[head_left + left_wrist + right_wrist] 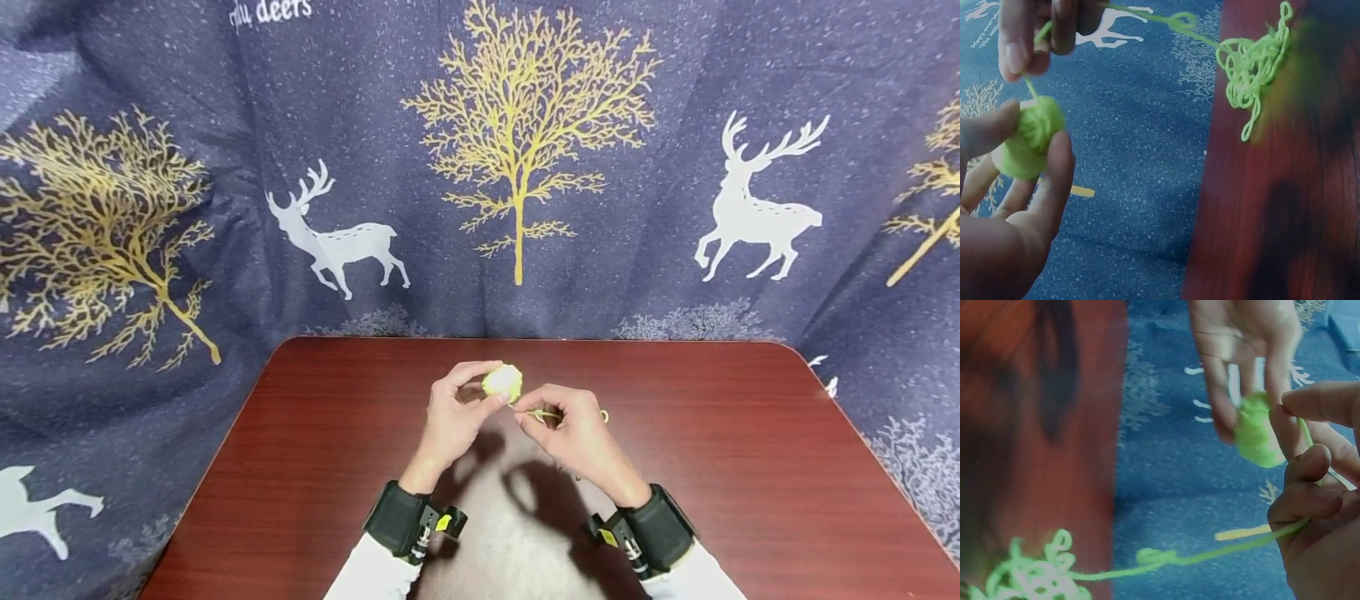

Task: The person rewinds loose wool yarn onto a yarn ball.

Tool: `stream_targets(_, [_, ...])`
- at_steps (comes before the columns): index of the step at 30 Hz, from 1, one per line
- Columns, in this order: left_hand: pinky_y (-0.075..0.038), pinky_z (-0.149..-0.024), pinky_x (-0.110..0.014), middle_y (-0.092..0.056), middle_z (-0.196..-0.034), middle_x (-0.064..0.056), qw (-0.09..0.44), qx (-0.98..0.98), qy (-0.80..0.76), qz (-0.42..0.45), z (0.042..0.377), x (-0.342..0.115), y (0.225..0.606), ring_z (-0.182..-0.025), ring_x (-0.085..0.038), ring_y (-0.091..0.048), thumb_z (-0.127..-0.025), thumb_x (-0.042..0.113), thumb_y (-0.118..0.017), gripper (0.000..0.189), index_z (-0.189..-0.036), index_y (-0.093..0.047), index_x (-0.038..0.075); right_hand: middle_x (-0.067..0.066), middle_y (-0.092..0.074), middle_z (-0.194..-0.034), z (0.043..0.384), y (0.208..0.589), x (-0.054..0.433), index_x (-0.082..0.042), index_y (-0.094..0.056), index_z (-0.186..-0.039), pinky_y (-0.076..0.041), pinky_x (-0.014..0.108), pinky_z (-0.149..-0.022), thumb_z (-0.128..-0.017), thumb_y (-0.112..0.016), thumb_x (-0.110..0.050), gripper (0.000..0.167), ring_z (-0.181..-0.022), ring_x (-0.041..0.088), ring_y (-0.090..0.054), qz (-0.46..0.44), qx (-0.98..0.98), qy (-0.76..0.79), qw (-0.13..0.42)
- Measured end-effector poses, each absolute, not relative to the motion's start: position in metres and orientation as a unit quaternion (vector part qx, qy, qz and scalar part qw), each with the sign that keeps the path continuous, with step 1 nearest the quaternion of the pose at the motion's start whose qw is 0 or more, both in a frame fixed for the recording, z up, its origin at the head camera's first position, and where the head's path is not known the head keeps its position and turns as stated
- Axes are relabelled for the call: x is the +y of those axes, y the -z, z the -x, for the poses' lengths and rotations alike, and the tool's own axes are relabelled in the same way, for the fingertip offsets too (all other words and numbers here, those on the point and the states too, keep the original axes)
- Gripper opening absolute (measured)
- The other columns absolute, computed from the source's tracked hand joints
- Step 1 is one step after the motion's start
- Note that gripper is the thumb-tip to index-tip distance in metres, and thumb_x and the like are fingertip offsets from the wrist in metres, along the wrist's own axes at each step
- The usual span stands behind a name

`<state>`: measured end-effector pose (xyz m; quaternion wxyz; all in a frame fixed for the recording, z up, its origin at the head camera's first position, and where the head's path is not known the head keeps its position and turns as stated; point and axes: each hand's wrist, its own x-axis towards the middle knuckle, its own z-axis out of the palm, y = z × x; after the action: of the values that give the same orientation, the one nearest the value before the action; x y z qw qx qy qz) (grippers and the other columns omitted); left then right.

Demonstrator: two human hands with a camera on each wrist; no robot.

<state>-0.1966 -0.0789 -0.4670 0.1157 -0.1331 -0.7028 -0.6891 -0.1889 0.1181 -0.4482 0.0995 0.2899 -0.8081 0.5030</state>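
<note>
A small ball of yellow-green yarn (502, 382) is held between the thumb and fingers of my left hand (450, 417), above the table. Just to its right, my right hand (573, 433) pinches the strand that leads off the ball. In the right wrist view this strand (1229, 552) passes through the curled fingers and has a small loop or knot along it. It runs on to a loose tangle of the same yarn (1250, 72) on the table. My right hand hides most of that tangle in the head view.
The reddish-brown wooden table (315, 467) has rounded far corners. Behind it hangs a dark blue cloth (480, 283) printed with white deer and golden trees. Each wrist wears a black band with a small camera. Shadows of both hands fall on the tabletop.
</note>
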Motion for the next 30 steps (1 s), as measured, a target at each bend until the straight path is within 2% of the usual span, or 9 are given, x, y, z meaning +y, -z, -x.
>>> stream_targets(6, [-0.058, -0.092, -0.037, -0.063, -0.120, -0.013, 0.073, -0.712, 0.679, 0.166, 0.196, -0.080, 0.468, -0.101, -0.027, -0.070, -0.083, -0.003, -0.080, 0.042, -0.124, -0.070, 0.000, -0.009, -0.065, -0.073, 0.199, 0.431, 0.124, -0.013, -0.076, -0.092, -0.041, 0.022, -0.044, -0.082, -0.080, 0.003, 0.020, -0.054, 0.007, -0.048, -0.289, -0.803, -0.508, 0.115])
stream_targets(11, [-0.058, -0.091, -0.037, -0.064, -0.119, -0.014, 0.046, -0.700, 0.686, 0.195, 0.195, -0.080, 0.468, -0.100, -0.019, -0.069, -0.082, -0.004, -0.081, 0.042, -0.122, -0.070, -0.001, -0.004, -0.068, -0.075, 0.208, 0.422, 0.127, -0.012, -0.077, -0.094, -0.040, 0.021, -0.047, -0.085, -0.080, -0.001, 0.015, -0.055, 0.007, -0.049, -0.264, -0.802, -0.526, 0.098])
stream_targets(15, [-0.058, -0.091, -0.038, -0.064, -0.120, -0.018, 0.026, -0.682, 0.694, 0.231, 0.194, -0.081, 0.467, -0.100, -0.019, -0.068, -0.081, -0.008, -0.079, 0.042, -0.122, -0.069, -0.005, 0.002, -0.072, -0.081, 0.215, 0.420, 0.129, -0.009, -0.078, -0.095, -0.038, 0.021, -0.048, -0.086, -0.079, -0.003, 0.010, -0.056, 0.009, -0.048, -0.254, -0.793, -0.546, 0.089])
stream_targets(18, [-0.057, -0.093, -0.039, -0.064, -0.121, -0.020, 0.017, -0.670, 0.698, 0.253, 0.193, -0.082, 0.467, -0.102, -0.019, -0.068, -0.081, -0.011, -0.078, 0.041, -0.121, -0.067, -0.007, 0.004, -0.074, -0.086, 0.220, 0.419, 0.130, -0.007, -0.078, -0.095, -0.039, 0.022, -0.049, -0.087, -0.080, -0.006, 0.009, -0.058, 0.010, -0.050, -0.246, -0.790, -0.555, 0.087])
stream_targets(24, [-0.056, -0.094, -0.044, -0.064, -0.121, -0.027, 0.001, -0.638, 0.719, 0.276, 0.192, -0.083, 0.465, -0.106, -0.017, -0.067, -0.082, -0.015, -0.073, 0.041, -0.122, -0.063, -0.012, 0.003, -0.073, -0.080, 0.228, 0.423, 0.130, -0.006, -0.077, -0.096, -0.044, 0.022, -0.054, -0.088, -0.079, -0.008, 0.009, -0.062, 0.011, -0.056, -0.222, -0.790, -0.565, 0.082])
stream_targets(30, [-0.057, -0.093, -0.039, -0.061, -0.124, -0.028, 0.007, -0.592, 0.750, 0.296, 0.190, -0.082, 0.461, -0.112, -0.019, -0.065, -0.083, -0.015, -0.071, 0.043, -0.124, -0.058, -0.016, 0.009, -0.074, -0.085, 0.233, 0.440, 0.126, -0.001, -0.076, -0.099, -0.050, 0.023, -0.059, -0.089, -0.077, -0.006, 0.011, -0.068, 0.013, -0.064, -0.213, -0.772, -0.598, 0.045])
